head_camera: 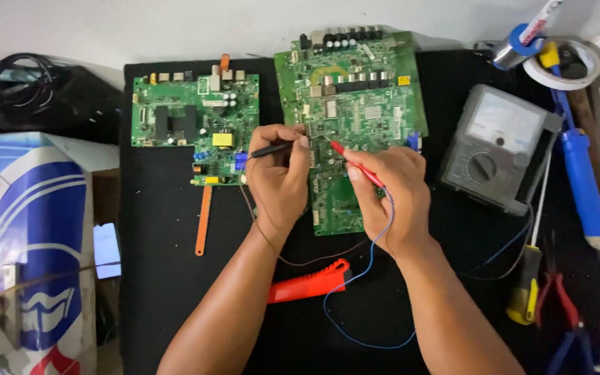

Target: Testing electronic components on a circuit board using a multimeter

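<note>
Left hand (279, 177) closed around a black test probe (272, 148), fingers together on its shaft, tip laid against the large green circuit board (355, 97) near its middle. Right hand (390, 194) pinched shut on a red test probe (355, 165), tip set on the same board just beside the black tip, the two points close but apart. Brown lead trailing from the black probe down past the left wrist; blue lead (369, 305) looping from the red probe across the black mat (168, 278) and back toward the right. Large board lying flat on the mat, upper centre, partly covered by both hands. Smaller green circuit board (189, 118) just left of it, well clear of the probes. Orange flat strip (204, 219) lying below the smaller board. Red-handled tool (310, 281) resting on the mat between the forearms. Grey analogue multimeter (494, 146) at right, tilted, near the right hand but not touching it. Blue-handled tool (581, 180) and yellow-handled screwdriver (526, 292) along the right edge of the mat. Blue-and-white box (29, 243) standing off the mat at left.
</note>
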